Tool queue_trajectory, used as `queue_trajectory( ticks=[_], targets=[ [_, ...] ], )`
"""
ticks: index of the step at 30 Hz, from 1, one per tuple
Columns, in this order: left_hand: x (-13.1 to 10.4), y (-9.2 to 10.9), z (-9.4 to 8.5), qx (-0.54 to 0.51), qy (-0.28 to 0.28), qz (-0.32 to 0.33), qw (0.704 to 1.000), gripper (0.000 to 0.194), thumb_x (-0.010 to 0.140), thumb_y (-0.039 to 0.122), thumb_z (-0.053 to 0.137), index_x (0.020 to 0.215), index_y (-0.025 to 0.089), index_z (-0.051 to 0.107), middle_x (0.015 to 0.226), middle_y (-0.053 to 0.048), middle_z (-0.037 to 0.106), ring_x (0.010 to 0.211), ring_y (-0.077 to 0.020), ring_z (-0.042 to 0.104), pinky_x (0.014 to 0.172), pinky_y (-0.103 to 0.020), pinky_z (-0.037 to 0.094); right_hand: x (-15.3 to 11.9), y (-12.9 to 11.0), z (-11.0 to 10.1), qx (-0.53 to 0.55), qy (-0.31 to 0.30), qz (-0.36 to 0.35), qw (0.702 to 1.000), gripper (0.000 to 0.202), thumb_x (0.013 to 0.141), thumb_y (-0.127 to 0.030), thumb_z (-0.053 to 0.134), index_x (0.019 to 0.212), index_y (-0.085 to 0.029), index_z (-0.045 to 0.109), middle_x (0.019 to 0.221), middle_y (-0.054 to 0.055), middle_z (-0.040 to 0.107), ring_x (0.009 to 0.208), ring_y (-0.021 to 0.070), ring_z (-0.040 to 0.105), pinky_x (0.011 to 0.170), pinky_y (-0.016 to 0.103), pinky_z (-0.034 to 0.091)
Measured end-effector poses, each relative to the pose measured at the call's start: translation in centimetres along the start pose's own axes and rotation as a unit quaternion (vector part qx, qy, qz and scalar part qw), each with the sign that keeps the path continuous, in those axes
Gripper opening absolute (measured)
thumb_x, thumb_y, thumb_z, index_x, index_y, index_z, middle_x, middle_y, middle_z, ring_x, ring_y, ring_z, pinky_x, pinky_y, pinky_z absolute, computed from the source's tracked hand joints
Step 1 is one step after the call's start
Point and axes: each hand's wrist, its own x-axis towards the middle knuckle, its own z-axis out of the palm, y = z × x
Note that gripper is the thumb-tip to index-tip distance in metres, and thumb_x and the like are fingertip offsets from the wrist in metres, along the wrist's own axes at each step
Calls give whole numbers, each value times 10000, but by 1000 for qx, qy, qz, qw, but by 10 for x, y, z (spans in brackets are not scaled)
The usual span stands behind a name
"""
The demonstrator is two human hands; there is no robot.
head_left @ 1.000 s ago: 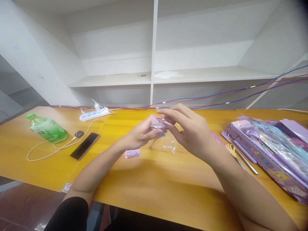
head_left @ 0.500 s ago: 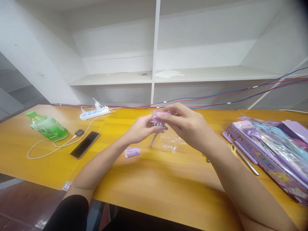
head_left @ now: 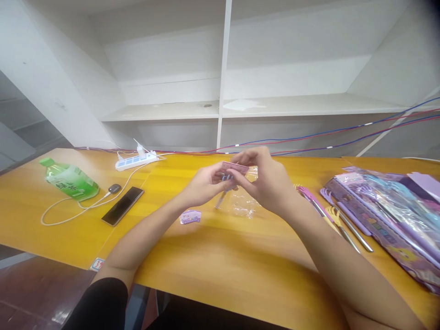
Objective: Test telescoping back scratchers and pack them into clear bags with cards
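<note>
My left hand (head_left: 205,184) is closed around a slim metal-rodded back scratcher (head_left: 222,200), whose light blue claw shows between the fingers; much of it is hidden. A pink printed card (head_left: 235,167) is at the top of that grip, its far edge tilted up. My right hand (head_left: 270,185) pinches the card with thumb and fingers, close against the left. Beneath both hands a clear plastic wrapper (head_left: 243,205) lies on the table. Several small purple cards (head_left: 190,217) lie together just left of it.
Pink, yellow and purple back scratchers (head_left: 338,220) lie right, beside an open purple printed box (head_left: 381,238) of plastic-wrapped ones. Left are a phone (head_left: 123,206), a green bottle (head_left: 71,179), an earphone case (head_left: 114,188) on a cable and a power strip (head_left: 135,160). White shelves (head_left: 165,111) stand behind.
The pink card has tipped so that its face shows less. My right hand has shifted slightly and bent its fingers inward; the scratchers at right are more uncovered. My left hand keeps its grip.
</note>
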Motion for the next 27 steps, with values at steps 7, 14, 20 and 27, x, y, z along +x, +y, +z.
queue_trajectory(
  ticks=[7,14,20,27],
  targets=[
    [-3,4,4,9,4,1,1000,466,964,441,843,1329,177,726,1256,-150,791,1103,-252,799,991,-379,625,0,3,11,65,53,116,990,409,1010,-380,742,1355,-248,566,1034,32,749,858,171,750,759,295,610],
    [1,1,-1,7,5,1,1000,458,960,464,847,1293,170,733,1239,-153,806,1084,-257,810,984,-389,633,4,1,-5,131,-18,136,982,475,1047,-334,680,1501,-218,598,1127,78,770,921,176,773,878,336,658],
    [1,1,-1,-15,2,-6,1000,481,967,474,842,1319,168,727,1247,-150,805,1073,-258,817,990,-392,646,1,2,-19,163,-63,149,973,538,1059,-232,562,1596,-219,545,1316,114,769,1054,196,787,932,360,671],
    [-2,2,7,9,8,8,1000,417,979,430,825,1285,160,735,1231,-141,810,1078,-264,820,989,-404,659,5,-2,-25,167,-81,180,966,493,1035,-353,662,1513,-239,636,1297,101,760,1009,212,759,924,388,652]
  ],
)
